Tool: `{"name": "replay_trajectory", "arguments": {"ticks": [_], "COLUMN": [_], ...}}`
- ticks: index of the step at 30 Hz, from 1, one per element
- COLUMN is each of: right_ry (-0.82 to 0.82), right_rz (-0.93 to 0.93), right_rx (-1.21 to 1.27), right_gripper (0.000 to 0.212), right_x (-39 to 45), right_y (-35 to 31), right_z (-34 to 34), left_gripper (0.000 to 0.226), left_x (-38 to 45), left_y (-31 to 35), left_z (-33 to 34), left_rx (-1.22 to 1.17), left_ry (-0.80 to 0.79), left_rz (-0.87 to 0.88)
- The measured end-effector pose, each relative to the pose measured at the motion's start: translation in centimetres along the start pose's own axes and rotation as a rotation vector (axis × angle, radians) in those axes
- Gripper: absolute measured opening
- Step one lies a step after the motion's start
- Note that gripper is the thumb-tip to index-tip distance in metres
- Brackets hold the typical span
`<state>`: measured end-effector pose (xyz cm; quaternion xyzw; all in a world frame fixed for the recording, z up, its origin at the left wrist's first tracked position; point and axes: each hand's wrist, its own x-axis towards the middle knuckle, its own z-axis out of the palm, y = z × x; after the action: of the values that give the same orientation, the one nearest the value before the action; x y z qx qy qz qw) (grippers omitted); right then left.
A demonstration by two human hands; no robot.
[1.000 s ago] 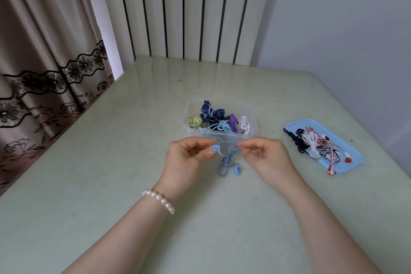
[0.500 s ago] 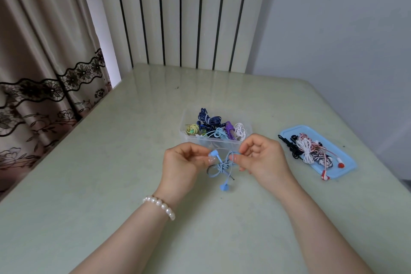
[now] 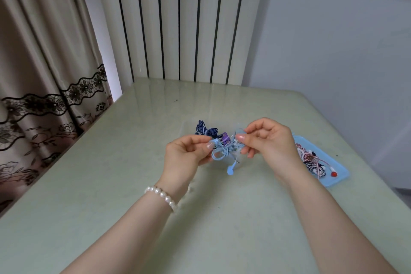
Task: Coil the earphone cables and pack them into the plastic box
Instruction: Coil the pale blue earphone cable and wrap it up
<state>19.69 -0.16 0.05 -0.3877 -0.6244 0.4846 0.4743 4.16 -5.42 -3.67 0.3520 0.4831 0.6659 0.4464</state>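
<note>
Above the table, both hands pinch the light-blue earphone cable.

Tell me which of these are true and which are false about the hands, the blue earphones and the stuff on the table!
1. Both hands pinch the light blue earphone cable. True: the left hand and the right hand hold it between them, above the table.
2. A blue earbud dangles below the bundle. True.
3. The pearl bracelet is on the right wrist. False: it is on the left wrist.
4. The blue tray holds nothing. False: tangled red, white and black earphones lie on it.
5. The dark blue coiled cable is in the left hand. False: it lies behind the hands.
</note>
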Motion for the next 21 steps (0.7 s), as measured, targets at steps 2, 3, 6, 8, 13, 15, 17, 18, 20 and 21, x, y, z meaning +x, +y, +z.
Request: {"name": "replay_trajectory", "arguments": {"ticks": [2,3,6,8,13,15,17,18,20,21], "right_ry": [0.027,0.04,0.06,0.061,0.079,0.082,0.08,0.077,0.076,0.08], "right_rz": [-0.01,-0.009,0.002,0.009,0.024,0.033,0.052,0.064,0.086,0.093], "right_rx": [0.018,0.03,0.033,0.006,-0.041,-0.066,-0.101,-0.105,-0.099,-0.094], "right_gripper": [0.016,0.015,0.011,0.009,0.008,0.007,0.011,0.012,0.012,0.012], "right_x": [0.9,1.4,2.9,3.6,4.4,4.3,4.2,4.0,3.9,3.9], "right_y": [-0.7,-1.0,-1.8,-2.0,-2.0,-1.7,-1.4,-1.3,-1.0,-0.8], "right_z": [-0.2,-0.3,-0.4,-0.4,-0.7,-0.9,-1.2,-1.4,-1.6,-1.6], "left_gripper": [0.014,0.015,0.02,0.019,0.014,0.015,0.014,0.014,0.015,0.016], "left_x": [0.6,0.8,1.6,2.2,3.3,3.2,3.0,2.9,2.7,2.7], "left_y": [0.5,0.7,0.9,0.9,0.7,0.6,0.5,0.5,0.5,0.6], "left_z": [0.4,0.7,1.6,2.1,2.5,2.4,2.2,2.1,2.0,2.0], "left_rx": [0.05,0.083,0.163,0.172,-0.089,-0.201,-0.282,-0.316,-0.363,-0.377], "left_ry": [-0.007,-0.015,-0.027,-0.032,-0.05,-0.072,-0.086,-0.089,-0.097,-0.101], "left_rz": [0.014,0.021,0.027,0.006,-0.166,-0.236,-0.284,-0.299,-0.314,-0.316]}}
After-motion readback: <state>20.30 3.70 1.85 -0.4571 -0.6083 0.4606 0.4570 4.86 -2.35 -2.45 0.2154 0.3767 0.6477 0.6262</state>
